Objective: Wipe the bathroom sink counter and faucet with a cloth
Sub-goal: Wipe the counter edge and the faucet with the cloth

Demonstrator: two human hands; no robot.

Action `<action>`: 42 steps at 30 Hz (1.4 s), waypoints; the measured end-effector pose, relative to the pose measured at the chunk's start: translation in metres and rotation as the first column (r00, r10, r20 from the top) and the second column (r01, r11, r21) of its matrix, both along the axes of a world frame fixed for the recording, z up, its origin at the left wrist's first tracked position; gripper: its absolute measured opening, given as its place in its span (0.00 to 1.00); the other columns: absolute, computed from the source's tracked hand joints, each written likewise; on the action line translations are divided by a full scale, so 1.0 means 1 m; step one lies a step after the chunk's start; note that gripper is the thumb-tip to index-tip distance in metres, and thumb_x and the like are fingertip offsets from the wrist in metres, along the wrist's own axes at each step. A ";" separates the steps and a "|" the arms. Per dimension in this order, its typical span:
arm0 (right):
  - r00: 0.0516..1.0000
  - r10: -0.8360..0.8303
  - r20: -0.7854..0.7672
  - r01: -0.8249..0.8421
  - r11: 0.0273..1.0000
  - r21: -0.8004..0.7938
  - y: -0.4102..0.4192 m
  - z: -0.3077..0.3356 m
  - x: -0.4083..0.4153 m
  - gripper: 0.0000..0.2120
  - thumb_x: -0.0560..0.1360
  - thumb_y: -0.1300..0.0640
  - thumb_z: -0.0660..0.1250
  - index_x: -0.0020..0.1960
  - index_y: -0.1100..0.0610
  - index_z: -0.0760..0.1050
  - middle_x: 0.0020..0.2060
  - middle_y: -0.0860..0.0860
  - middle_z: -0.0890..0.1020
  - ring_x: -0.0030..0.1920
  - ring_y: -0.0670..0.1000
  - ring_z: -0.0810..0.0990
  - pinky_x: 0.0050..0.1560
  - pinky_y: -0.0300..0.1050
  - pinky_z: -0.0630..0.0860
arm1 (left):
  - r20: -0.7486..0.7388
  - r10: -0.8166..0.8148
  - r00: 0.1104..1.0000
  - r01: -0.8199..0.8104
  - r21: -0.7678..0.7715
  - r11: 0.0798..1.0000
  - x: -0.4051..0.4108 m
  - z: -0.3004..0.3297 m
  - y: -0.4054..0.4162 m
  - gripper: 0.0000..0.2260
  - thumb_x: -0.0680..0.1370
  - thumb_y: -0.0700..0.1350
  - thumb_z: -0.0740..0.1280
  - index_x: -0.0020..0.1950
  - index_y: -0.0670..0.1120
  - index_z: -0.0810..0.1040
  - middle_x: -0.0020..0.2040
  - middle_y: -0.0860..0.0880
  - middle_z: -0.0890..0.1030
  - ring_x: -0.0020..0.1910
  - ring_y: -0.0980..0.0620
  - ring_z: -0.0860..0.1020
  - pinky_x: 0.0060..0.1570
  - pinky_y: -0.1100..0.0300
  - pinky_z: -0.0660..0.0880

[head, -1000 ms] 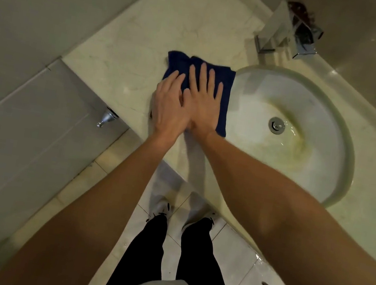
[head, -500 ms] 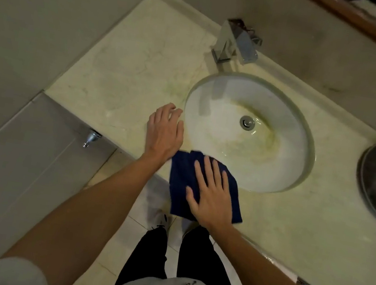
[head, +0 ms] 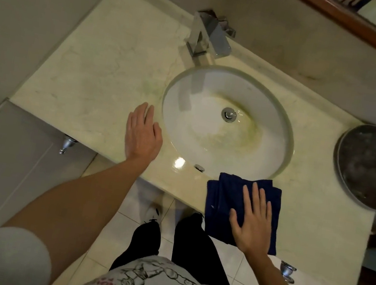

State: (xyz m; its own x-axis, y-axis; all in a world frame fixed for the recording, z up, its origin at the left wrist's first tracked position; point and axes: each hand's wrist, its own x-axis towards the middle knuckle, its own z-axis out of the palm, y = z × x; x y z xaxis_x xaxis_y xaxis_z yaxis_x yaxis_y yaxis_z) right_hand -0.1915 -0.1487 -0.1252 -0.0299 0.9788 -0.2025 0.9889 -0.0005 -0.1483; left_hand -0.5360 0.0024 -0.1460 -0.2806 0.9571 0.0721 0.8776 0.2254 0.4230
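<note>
The right hand presses the folded dark-blue cloth flat on the cream marble desk, fingers spread; the left hand rests flat beside the white oval sink.

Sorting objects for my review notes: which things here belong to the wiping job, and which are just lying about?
Job: cloth, counter, faucet, right hand flat on the cloth, left hand flat on the counter.
Lying about: round tray, cabinet knobs, mirror frame.

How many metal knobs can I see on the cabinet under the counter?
2. One metal knob is under the counter's left front edge, left of the left hand. The other is at the lower right, near the right wrist. More may be hidden.
</note>
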 end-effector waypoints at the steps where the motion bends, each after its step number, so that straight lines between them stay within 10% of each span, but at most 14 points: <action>1: 1.000 -0.003 0.001 0.003 1.000 -0.004 0.001 0.000 -0.001 0.33 0.81 0.40 0.52 0.83 0.52 0.55 0.83 0.52 0.53 0.83 0.53 0.49 0.81 0.59 0.52 | -0.007 -0.002 1.000 0.002 0.000 1.000 0.000 0.000 0.001 0.21 0.82 0.43 0.57 0.76 0.40 0.68 0.76 0.41 0.68 0.73 0.42 0.67 0.76 0.45 0.62; 12: 0.999 -0.014 -0.043 0.014 1.000 0.008 0.008 -0.001 0.002 0.33 0.82 0.39 0.52 0.83 0.52 0.55 0.83 0.52 0.54 0.83 0.54 0.49 0.81 0.57 0.49 | -0.036 0.004 0.999 -0.003 0.016 1.000 0.001 0.000 0.005 0.21 0.82 0.43 0.58 0.75 0.41 0.68 0.75 0.41 0.68 0.73 0.41 0.67 0.75 0.45 0.62; 17: 0.979 0.009 -0.203 0.003 0.998 0.059 0.047 0.029 0.023 0.30 0.80 0.37 0.57 0.76 0.51 0.69 0.74 0.49 0.71 0.75 0.55 0.66 0.75 0.55 0.58 | 0.108 -0.240 0.965 0.217 0.190 0.958 0.041 0.025 -0.008 0.16 0.83 0.39 0.60 0.70 0.44 0.73 0.72 0.43 0.72 0.71 0.45 0.68 0.75 0.48 0.63; 22: 0.962 0.177 -0.207 -0.249 0.879 -0.408 0.116 0.053 0.044 0.45 0.69 0.27 0.69 0.79 0.48 0.65 0.71 0.50 0.76 0.72 0.54 0.71 0.75 0.54 0.61 | 0.432 -0.604 0.670 0.740 -0.317 0.594 0.146 0.048 -0.023 0.39 0.74 0.67 0.67 0.80 0.49 0.64 0.77 0.47 0.69 0.75 0.46 0.67 0.75 0.50 0.63; 25: 0.960 0.229 -0.164 -0.281 0.805 -0.523 0.137 0.059 0.047 0.39 0.66 0.37 0.79 0.72 0.49 0.72 0.64 0.50 0.81 0.62 0.55 0.78 0.64 0.53 0.74 | 0.490 -0.607 0.625 0.772 -0.505 0.387 0.177 0.050 -0.022 0.39 0.70 0.62 0.75 0.76 0.48 0.68 0.69 0.47 0.77 0.66 0.44 0.76 0.65 0.46 0.74; 37: 0.968 0.131 -0.212 -0.188 0.942 -0.277 0.112 0.095 0.061 0.18 0.70 0.57 0.77 0.42 0.46 0.67 0.39 0.44 0.78 0.41 0.52 0.77 0.39 0.48 0.73 | 0.282 -0.747 0.602 0.792 -0.330 0.514 0.195 0.092 -0.015 0.12 0.74 0.44 0.72 0.57 0.50 0.81 0.52 0.51 0.79 0.51 0.47 0.78 0.43 0.53 0.74; 42: 0.965 0.143 -0.217 -0.152 0.988 -0.022 0.051 0.103 0.055 0.16 0.67 0.63 0.73 0.47 0.49 0.69 0.40 0.45 0.78 0.41 0.55 0.78 0.38 0.47 0.68 | 0.155 -0.850 0.504 0.864 -0.100 0.494 0.191 0.093 -0.043 0.15 0.72 0.42 0.73 0.56 0.50 0.77 0.53 0.52 0.75 0.47 0.49 0.77 0.37 0.55 0.69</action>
State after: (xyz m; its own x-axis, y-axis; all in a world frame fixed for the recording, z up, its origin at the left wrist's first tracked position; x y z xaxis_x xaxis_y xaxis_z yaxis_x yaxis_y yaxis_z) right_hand -0.1369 -0.0977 -0.0220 -0.2203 0.9520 -0.2126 0.9235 0.1334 -0.3596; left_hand -0.3452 -0.0409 -0.0533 0.6861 0.7242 -0.0685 0.6404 -0.5567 0.5292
